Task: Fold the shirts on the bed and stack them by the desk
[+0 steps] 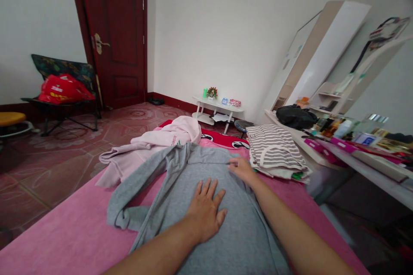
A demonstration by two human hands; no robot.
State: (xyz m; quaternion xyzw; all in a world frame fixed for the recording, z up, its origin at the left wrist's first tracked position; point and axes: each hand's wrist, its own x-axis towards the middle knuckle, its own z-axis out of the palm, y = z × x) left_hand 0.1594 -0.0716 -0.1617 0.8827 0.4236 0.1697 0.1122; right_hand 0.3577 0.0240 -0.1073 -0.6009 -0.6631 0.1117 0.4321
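A grey long-sleeved garment lies spread on a pink bed cover. My left hand rests flat on its middle, fingers spread and open. My right hand is further up at the garment's right shoulder, fingers pinched on the grey fabric near the collar. The garment's left sleeve trails toward the bed's left edge.
A pale pink hoodie lies bunched beyond the grey garment. A folded stack topped by striped cloth sits at the right. A cluttered white desk stands to the right. Across the tiled floor are a small white table, a red door and a chair with a red bag.
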